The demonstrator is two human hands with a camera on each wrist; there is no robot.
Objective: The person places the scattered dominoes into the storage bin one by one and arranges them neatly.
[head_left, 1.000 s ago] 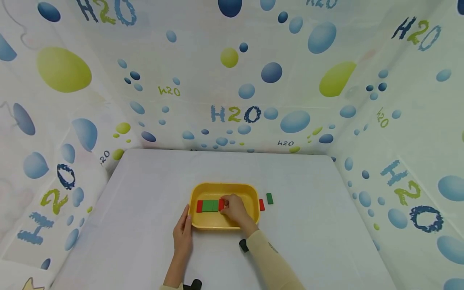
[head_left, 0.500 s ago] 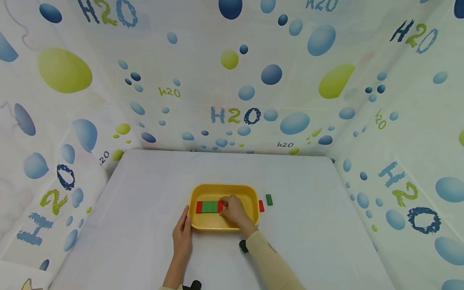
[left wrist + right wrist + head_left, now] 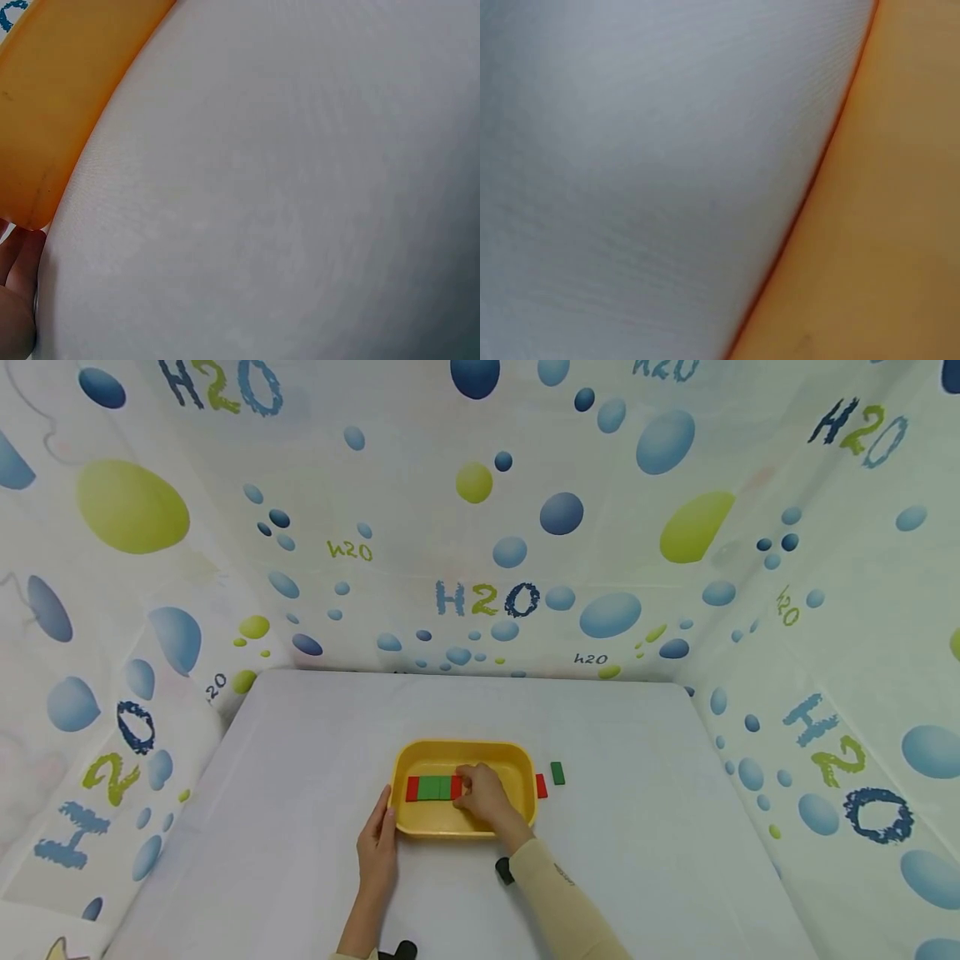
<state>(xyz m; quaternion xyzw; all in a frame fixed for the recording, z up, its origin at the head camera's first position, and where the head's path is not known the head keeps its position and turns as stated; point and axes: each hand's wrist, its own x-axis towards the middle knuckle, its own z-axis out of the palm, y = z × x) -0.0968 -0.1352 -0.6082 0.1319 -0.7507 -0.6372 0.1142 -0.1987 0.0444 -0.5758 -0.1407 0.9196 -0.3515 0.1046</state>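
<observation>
A shallow yellow tray (image 3: 465,820) sits on the white table. Inside it, a row runs from a red tile (image 3: 412,789) at the left through two green tiles (image 3: 434,787) to another red tile (image 3: 456,787). My right hand (image 3: 483,793) reaches into the tray, thumb and index finger pinching that right-hand red tile at its far and near ends. Along the tray's left wall lies my left hand (image 3: 378,847), its fingers extended and touching the side. In the left wrist view its fingers (image 3: 26,262) meet the tray's corner (image 3: 30,214). The right wrist view has only tray wall (image 3: 885,210) and table.
Just right of the tray lie a loose red tile (image 3: 542,786) and, slightly farther out, a green tile (image 3: 557,773). The white table (image 3: 637,827) is enclosed by bubble-printed curtains (image 3: 405,485) at the back and both sides.
</observation>
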